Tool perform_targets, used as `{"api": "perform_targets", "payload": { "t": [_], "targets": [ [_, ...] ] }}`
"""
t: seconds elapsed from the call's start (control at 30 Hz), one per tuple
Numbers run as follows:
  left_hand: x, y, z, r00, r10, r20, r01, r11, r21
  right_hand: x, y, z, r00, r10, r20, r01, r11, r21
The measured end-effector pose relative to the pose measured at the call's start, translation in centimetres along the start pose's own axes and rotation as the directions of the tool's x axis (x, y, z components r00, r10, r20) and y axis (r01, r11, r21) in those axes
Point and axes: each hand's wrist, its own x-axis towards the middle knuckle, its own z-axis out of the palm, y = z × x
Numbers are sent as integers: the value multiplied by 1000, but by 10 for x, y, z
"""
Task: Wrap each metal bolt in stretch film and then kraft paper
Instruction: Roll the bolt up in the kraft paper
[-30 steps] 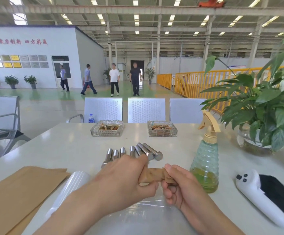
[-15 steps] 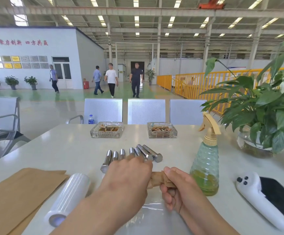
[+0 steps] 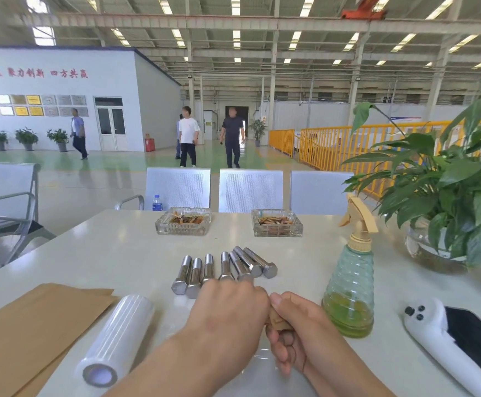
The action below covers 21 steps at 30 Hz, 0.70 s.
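I see my right hand (image 3: 296, 328) curled round a kraft-paper-wrapped bolt (image 3: 276, 322). My left hand (image 3: 227, 310) covers it, its grip hidden. Shiny hex-headed steel bolts (image 3: 222, 267) lie beyond.

White table (image 3: 118, 253) bears bolts (image 3: 225, 267), film roll (image 3: 118, 336), kraft paper (image 3: 27, 333), ashtrays (image 3: 183, 224), spray bottle (image 3: 349, 293)

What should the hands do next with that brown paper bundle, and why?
Probably finish twisting the paper shut, then set the brown paper-wrapped bolt aside. The right hand grips it and the left hand covers its other end, while seven bare silver metal bolts wait on the table.
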Motion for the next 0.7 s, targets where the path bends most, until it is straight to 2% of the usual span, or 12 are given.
{"api": "perform_targets", "payload": {
  "t": [0.2,0.3,0.43,0.53,0.7],
  "targets": [
    [-4,-4,8,999,-10,-53,6,998,-67,0,2,1,999,-47,0,46,991,-129],
    [-7,-11,10,994,1,-110,-24,977,-212,-2,2,3,992,-118,-38,105,964,-245],
    [-12,-24,6,998,57,-14,-57,877,-477,-6,2,6,985,-164,-54,134,923,-362],
    [-17,-29,6,996,82,-41,-90,800,-594,-6,1,7,983,-176,-51,152,940,-305],
    [-15,-35,13,981,119,-154,-187,789,-585,-4,-4,6,994,-113,7,110,955,-275]
  ]
}}
